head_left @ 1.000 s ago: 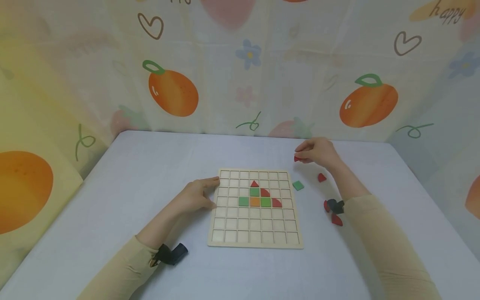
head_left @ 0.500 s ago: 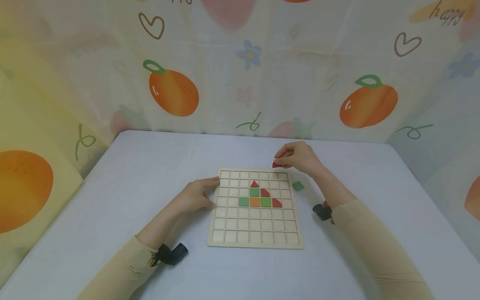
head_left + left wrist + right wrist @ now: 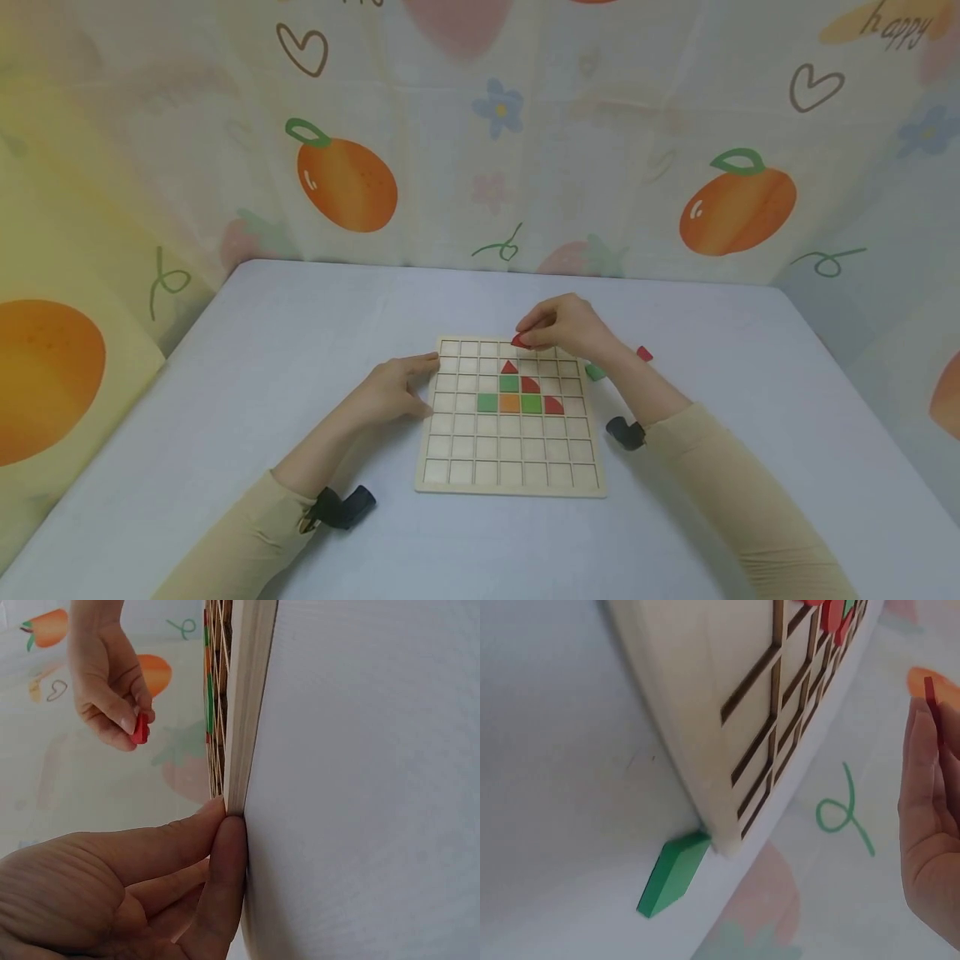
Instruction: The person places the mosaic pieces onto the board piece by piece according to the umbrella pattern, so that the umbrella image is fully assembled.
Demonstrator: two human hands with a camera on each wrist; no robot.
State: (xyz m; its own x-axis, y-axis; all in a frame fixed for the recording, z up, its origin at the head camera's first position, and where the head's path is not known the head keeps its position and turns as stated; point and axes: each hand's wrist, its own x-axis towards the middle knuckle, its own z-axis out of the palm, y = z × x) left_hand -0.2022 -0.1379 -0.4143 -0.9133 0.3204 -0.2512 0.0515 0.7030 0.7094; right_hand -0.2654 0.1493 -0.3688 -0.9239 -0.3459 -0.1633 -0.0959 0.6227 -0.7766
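Observation:
My left hand (image 3: pixel 386 392) rests at the left edge of a wooden grid board (image 3: pixel 463 448), thumb and forefinger spread along its side. In the left wrist view, its fingertips touch the board's rim. My right hand (image 3: pixel 570 327) pinches a small red tile (image 3: pixel 519 341) between thumb and fingers, above the board's far edge; the fingers hide part of its shape. Set in the grid are a red triangle tile (image 3: pixel 509 367), green square tiles (image 3: pixel 487 403), an orange square tile (image 3: pixel 510 403) and two red quarter-circle tiles (image 3: pixel 553 405).
A loose green square tile (image 3: pixel 676 877) lies by the board's right edge, partly under my right forearm in the head view. Another red tile (image 3: pixel 645 353) lies farther right. Black wrist cameras (image 3: pixel 347 507) sit on both wrists. A fruit-patterned curtain (image 3: pixel 442 167) hangs behind the white table.
My right hand has carried the red tile leftward and nearer, from beyond the board's far right corner to above its far edge. The left hand and the board have stayed in place.

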